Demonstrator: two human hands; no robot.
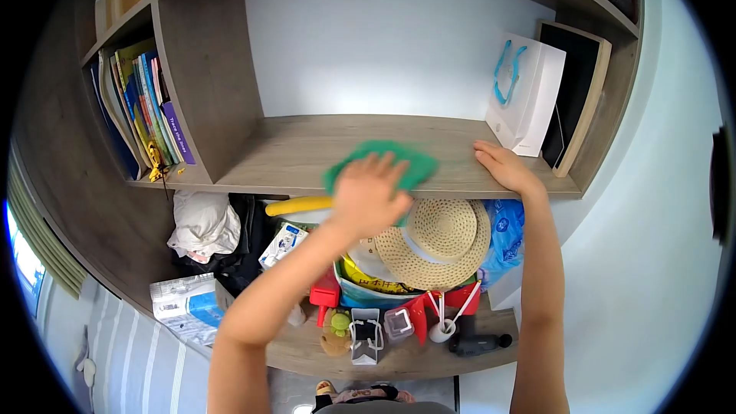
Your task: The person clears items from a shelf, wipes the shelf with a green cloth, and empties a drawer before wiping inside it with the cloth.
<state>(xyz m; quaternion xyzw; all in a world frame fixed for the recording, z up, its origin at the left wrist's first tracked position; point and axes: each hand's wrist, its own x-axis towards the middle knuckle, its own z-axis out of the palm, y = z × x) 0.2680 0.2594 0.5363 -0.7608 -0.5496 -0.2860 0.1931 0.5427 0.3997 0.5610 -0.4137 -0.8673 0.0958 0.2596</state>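
A green cloth (pixel 410 165) lies bunched on the wooden shelf (pixel 291 155), slightly blurred. On top of it is my left hand (pixel 372 193), its fingers spread over the cloth and pressing it near the shelf's front edge. My right hand (pixel 506 167) rests flat at the right part of the same shelf, fingers stretched out and holding nothing. Just behind my right hand stands a white paper bag (pixel 529 96) with blue handles, leaning beside a dark wood-framed board (pixel 579 92).
Books (pixel 146 107) stand in the left compartment. Below the shelf are a straw hat (pixel 445 234), a yellow tube-like object (pixel 299 205), a white cloth bundle (pixel 203 222) and a blue plastic bag (pixel 502 234). Small items, including a white cup (pixel 442 330), line the lower shelf.
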